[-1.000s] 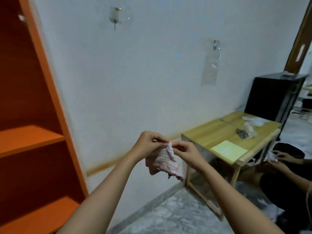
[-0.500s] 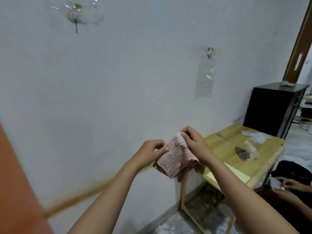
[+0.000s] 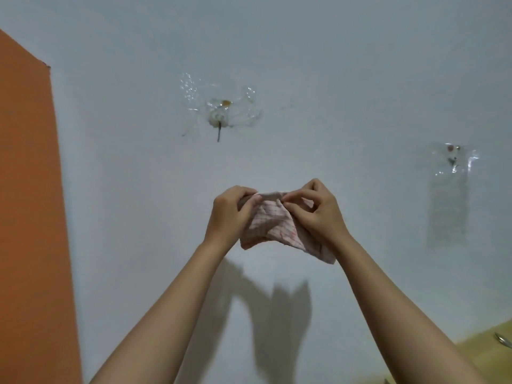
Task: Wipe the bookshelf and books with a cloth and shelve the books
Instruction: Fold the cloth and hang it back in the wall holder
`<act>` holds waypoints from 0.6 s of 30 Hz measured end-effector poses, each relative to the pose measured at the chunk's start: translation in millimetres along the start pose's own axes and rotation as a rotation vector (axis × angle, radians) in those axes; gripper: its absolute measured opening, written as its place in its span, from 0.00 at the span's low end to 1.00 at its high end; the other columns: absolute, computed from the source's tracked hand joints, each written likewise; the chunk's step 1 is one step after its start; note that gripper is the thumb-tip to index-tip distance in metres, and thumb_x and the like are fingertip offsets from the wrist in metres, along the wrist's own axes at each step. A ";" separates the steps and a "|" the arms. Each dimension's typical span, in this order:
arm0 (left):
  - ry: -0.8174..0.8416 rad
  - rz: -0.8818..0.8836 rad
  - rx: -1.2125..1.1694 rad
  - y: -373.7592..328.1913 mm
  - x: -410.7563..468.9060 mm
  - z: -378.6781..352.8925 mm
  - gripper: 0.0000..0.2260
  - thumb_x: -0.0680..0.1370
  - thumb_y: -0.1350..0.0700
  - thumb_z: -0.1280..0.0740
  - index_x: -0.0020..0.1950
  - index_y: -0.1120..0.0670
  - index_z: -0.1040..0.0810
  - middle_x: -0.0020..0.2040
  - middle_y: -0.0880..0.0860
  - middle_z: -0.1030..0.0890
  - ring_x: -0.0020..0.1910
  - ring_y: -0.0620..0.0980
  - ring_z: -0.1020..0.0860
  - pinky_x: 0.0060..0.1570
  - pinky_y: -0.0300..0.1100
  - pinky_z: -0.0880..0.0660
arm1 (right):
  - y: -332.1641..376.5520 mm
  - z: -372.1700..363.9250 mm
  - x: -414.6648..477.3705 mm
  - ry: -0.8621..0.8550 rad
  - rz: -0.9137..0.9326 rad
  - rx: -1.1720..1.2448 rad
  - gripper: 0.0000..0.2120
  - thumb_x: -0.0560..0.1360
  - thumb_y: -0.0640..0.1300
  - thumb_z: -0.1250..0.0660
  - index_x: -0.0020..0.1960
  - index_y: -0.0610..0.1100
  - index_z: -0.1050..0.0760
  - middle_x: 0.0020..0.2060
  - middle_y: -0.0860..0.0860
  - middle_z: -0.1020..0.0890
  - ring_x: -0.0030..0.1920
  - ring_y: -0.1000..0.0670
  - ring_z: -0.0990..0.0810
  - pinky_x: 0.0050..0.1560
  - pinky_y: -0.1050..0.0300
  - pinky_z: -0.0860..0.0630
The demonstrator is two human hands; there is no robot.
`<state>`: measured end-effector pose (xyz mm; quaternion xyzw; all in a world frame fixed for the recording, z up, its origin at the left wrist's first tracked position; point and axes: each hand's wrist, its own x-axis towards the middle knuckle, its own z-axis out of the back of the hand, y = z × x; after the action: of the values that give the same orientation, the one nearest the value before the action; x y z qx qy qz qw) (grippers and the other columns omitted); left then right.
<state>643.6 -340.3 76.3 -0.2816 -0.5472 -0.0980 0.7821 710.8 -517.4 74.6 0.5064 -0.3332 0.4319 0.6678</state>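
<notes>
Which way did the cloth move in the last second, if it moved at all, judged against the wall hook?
Yes. The cloth rose: it now hangs much closer below the wall hook than a second ago.

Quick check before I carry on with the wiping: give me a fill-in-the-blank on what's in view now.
1. The left hand and right hand both grip the ____.
2. The bookshelf panel is coloured ____.
3. The clear plastic bag hangs to the ____ of the hands.
Missing words: cloth; orange; right.
</notes>
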 end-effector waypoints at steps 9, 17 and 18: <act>-0.266 -0.113 0.246 28.5 104.8 71.8 0.03 0.74 0.59 0.29 0.44 0.58 0.17 0.42 0.48 0.19 0.43 0.45 0.23 0.44 0.25 0.33 | 26.9 -65.5 135.4 -0.040 0.313 0.086 0.07 0.68 0.42 0.25 0.47 0.48 0.16 0.36 0.55 0.31 0.37 0.61 0.29 0.40 0.71 0.34; -0.296 -0.084 0.403 36.3 157.6 94.4 0.05 0.74 0.57 0.30 0.47 0.56 0.17 0.45 0.52 0.17 0.47 0.49 0.21 0.49 0.38 0.28 | 30.0 -93.6 193.1 -0.005 0.331 0.131 0.10 0.69 0.46 0.25 0.50 0.48 0.17 0.37 0.54 0.30 0.39 0.62 0.28 0.44 0.75 0.35; -0.302 -0.084 0.414 38.4 158.3 94.6 0.05 0.74 0.56 0.30 0.47 0.56 0.17 0.45 0.52 0.17 0.48 0.50 0.21 0.50 0.39 0.28 | 29.2 -96.0 193.7 0.007 0.328 0.139 0.10 0.69 0.47 0.25 0.50 0.49 0.17 0.38 0.53 0.29 0.39 0.62 0.28 0.44 0.75 0.35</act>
<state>646.0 -232.4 230.6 -0.1037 -0.6772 0.0267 0.7279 763.4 -375.1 231.4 0.4888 -0.3784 0.5588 0.5529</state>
